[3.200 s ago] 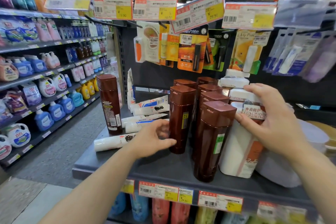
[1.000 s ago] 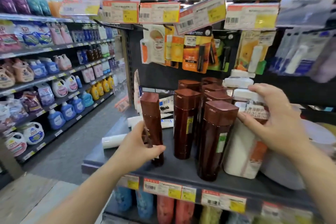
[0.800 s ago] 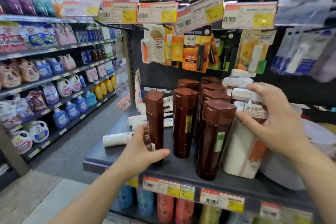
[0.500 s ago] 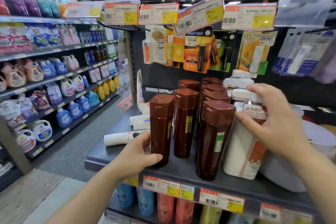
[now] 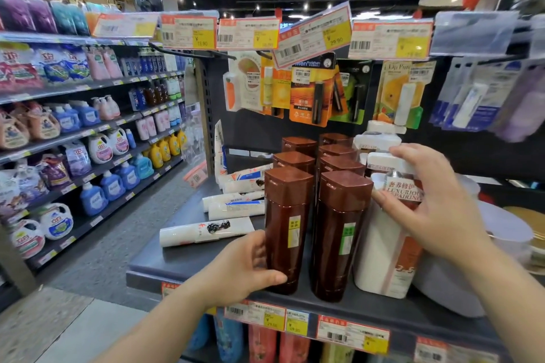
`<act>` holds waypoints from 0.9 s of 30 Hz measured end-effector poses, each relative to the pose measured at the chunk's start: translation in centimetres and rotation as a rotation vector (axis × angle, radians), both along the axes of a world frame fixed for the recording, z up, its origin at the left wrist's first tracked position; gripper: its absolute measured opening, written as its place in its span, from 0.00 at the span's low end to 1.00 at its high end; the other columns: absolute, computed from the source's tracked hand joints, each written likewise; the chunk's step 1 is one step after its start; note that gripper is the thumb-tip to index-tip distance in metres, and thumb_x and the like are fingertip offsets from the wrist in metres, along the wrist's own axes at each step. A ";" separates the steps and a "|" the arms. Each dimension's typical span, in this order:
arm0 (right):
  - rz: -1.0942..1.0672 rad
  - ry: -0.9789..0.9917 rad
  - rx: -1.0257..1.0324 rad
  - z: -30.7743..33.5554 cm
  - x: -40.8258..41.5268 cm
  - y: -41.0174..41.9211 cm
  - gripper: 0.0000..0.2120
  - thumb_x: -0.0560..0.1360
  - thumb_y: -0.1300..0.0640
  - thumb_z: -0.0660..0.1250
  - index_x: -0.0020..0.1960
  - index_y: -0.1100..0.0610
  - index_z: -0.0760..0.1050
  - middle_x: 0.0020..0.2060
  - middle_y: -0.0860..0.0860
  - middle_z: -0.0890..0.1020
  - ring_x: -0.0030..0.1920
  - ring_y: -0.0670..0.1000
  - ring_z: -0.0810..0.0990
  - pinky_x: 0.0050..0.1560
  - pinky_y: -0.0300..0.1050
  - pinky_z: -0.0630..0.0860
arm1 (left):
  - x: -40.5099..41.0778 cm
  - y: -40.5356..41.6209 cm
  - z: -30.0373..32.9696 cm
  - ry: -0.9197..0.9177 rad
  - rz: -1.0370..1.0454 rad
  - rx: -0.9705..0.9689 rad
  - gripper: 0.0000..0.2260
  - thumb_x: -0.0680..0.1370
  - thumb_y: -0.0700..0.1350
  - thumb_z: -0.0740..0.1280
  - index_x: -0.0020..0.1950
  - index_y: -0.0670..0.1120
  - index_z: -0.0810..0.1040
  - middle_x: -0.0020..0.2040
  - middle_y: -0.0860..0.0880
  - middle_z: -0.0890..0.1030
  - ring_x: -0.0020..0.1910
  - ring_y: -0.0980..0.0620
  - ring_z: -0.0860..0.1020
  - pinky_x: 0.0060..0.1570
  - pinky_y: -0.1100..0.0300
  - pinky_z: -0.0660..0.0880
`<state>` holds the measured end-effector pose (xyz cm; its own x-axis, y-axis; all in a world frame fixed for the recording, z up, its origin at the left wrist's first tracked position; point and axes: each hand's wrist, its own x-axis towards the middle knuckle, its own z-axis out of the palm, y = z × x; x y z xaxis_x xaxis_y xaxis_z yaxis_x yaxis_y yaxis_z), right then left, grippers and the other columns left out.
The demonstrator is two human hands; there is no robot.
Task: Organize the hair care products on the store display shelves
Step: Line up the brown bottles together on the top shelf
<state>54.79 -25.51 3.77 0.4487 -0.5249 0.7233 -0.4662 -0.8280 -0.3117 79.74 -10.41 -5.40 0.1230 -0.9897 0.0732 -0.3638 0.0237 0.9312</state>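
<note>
My left hand [image 5: 244,267] grips the lower part of a brown shampoo bottle [image 5: 286,227], thumb curled across its front and fingers behind it. The bottle stands upright at the front edge of the dark shelf [image 5: 182,262], just beside a second brown bottle [image 5: 340,233] to the right of that hand. Behind these two, more brown bottles [image 5: 339,163] stand in two rows running back from my hands.

My right hand [image 5: 427,209] holds the top of a white bottle [image 5: 383,259] with an orange label; its fingers bend round the cap and neck and the thumb presses the near side. This bottle stands upright and touches the second brown bottle. More white bottles [image 5: 374,141] stand behind my right hand.

Beyond my left hand and to its left, several white tubes [image 5: 206,233] lie on their sides on the shelf, well apart from the bottle I grip. Below both hands, price tags [image 5: 352,333] line the shelf's front edge. A pale round tub [image 5: 448,289] sits under my right forearm; I cannot tell what it holds.
</note>
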 end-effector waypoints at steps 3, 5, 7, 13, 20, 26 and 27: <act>0.010 0.013 0.000 0.0 0.0 -0.1 0.32 0.69 0.36 0.64 0.69 0.50 0.66 0.67 0.50 0.70 0.65 0.43 0.64 0.59 0.45 0.64 | 0.4 0.0 -0.3 -0.077 0.024 -0.018 0.23 0.71 0.44 0.75 0.64 0.53 0.74 0.59 0.53 0.81 0.61 0.55 0.78 0.62 0.52 0.74; 0.019 0.016 0.005 0.0 -0.1 -0.2 0.33 0.69 0.36 0.64 0.69 0.50 0.66 0.67 0.49 0.69 0.65 0.41 0.63 0.60 0.45 0.64 | 0.7 0.0 -0.6 -0.080 0.054 -0.019 0.22 0.71 0.44 0.75 0.63 0.54 0.75 0.58 0.51 0.81 0.59 0.56 0.79 0.62 0.53 0.75; 0.027 0.026 0.019 0.1 -0.2 -0.2 0.34 0.70 0.36 0.66 0.71 0.48 0.64 0.69 0.48 0.68 0.67 0.41 0.62 0.62 0.45 0.63 | 0.8 -0.1 -0.8 -0.063 0.065 -0.022 0.22 0.71 0.42 0.75 0.63 0.53 0.75 0.58 0.49 0.81 0.58 0.55 0.79 0.60 0.53 0.76; 0.043 0.050 0.039 0.4 -0.7 -0.1 0.38 0.67 0.32 0.64 0.73 0.43 0.59 0.72 0.46 0.64 0.71 0.42 0.60 0.66 0.45 0.60 | 0.5 -0.2 -1.0 -0.029 0.070 -0.027 0.24 0.70 0.40 0.76 0.63 0.52 0.75 0.58 0.50 0.81 0.60 0.55 0.79 0.59 0.54 0.77; 0.039 0.018 0.047 0.9 -0.8 0.6 0.35 0.68 0.33 0.68 0.70 0.38 0.60 0.72 0.44 0.62 0.70 0.39 0.57 0.66 0.39 0.56 | 0.4 -0.1 -1.1 -0.022 0.065 -0.037 0.21 0.70 0.41 0.75 0.62 0.51 0.76 0.58 0.51 0.82 0.58 0.55 0.80 0.59 0.53 0.77; 0.008 0.029 -0.149 1.7 0.2 2.0 0.29 0.63 0.28 0.64 0.57 0.43 0.77 0.63 0.48 0.73 0.71 0.54 0.62 0.70 0.63 0.59 | 0.3 -0.2 -1.3 -0.070 0.088 -0.040 0.21 0.71 0.41 0.75 0.61 0.53 0.76 0.57 0.55 0.82 0.59 0.57 0.78 0.59 0.55 0.77; -0.010 0.051 -0.169 1.7 0.4 2.1 0.28 0.63 0.28 0.64 0.55 0.43 0.79 0.62 0.49 0.74 0.71 0.54 0.62 0.70 0.66 0.56 | 0.2 -0.2 -1.2 -0.072 0.088 -0.039 0.21 0.71 0.40 0.75 0.61 0.54 0.76 0.57 0.56 0.82 0.59 0.58 0.78 0.60 0.56 0.76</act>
<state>55.17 -23.40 5.50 0.4822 -0.4027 0.7780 -0.4866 -0.8616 -0.1444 79.94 -10.65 -6.58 0.2023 -0.9715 0.1236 -0.4322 0.0247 0.9015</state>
